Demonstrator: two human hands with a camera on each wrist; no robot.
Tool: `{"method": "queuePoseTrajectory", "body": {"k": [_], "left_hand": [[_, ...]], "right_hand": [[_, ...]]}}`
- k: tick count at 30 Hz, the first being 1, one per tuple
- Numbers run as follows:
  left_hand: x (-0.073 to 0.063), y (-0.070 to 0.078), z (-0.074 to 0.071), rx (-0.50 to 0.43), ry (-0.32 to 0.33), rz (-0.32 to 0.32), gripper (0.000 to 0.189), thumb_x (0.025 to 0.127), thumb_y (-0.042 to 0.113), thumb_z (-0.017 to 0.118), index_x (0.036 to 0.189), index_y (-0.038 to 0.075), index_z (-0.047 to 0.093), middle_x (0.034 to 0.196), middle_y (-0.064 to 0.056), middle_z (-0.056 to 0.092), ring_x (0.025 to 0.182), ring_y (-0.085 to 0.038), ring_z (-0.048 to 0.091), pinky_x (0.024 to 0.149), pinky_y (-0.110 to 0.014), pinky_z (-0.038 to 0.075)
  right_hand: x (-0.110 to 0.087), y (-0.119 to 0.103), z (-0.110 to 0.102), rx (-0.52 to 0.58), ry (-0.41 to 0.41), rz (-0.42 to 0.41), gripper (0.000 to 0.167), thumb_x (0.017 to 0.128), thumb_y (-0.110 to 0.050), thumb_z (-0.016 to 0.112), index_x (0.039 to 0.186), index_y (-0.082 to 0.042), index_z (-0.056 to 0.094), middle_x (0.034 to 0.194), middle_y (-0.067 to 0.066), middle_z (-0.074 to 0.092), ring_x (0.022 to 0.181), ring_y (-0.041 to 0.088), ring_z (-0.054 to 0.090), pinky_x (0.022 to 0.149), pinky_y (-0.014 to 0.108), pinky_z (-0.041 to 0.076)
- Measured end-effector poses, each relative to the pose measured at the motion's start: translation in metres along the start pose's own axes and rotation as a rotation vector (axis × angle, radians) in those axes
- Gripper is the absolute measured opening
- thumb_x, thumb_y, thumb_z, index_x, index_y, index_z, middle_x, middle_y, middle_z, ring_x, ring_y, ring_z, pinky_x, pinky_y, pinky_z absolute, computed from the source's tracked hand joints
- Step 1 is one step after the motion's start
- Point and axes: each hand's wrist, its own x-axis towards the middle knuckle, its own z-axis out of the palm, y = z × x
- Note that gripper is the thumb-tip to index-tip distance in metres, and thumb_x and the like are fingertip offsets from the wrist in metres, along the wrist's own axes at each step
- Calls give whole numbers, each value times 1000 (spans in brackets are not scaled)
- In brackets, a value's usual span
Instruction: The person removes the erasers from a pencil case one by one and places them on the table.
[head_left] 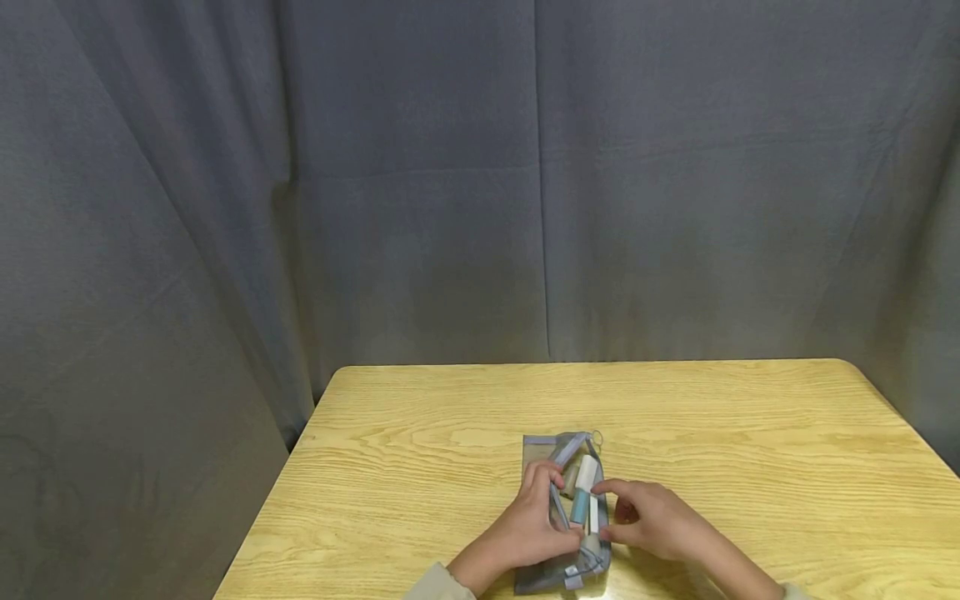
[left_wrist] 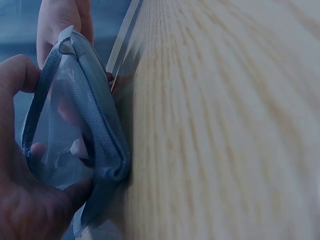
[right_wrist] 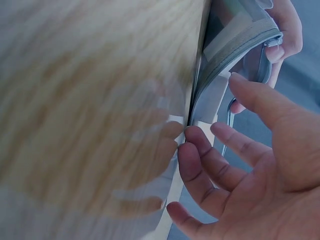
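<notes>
Pale left cuff nearest, head view; left hand grips the mesh zip pouch on the wood-grain table. Left wrist: thumb and fingers hold its mouth apart. Right wrist: right hand, fingers loosely bent and spread, at the rim.

On my remote feed, the head view was moderately lit, the yellow rectangular wood-grain table warm and brighter than the grey hanging cloth curtain behind it, whose folds sank into shadow. Both wrist views reached me dim and blue-tinted; the table's grain looked soft and smeared, its glossy surface hazily mirroring the bare right hand.
</notes>
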Motion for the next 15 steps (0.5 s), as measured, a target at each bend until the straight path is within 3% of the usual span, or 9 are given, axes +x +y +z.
{"method": "queuePoseTrajectory", "body": {"k": [15], "left_hand": [[-1, 1, 0, 10, 0, 8, 55, 80, 29, 71, 121, 18, 35, 141, 1, 30, 129, -20, 38, 102, -32, 43]], "right_hand": [[3, -4, 3, -54, 14, 107, 52, 84, -35, 81, 126, -8, 65, 76, -10, 56, 64, 3, 46, 57, 25, 40]]}}
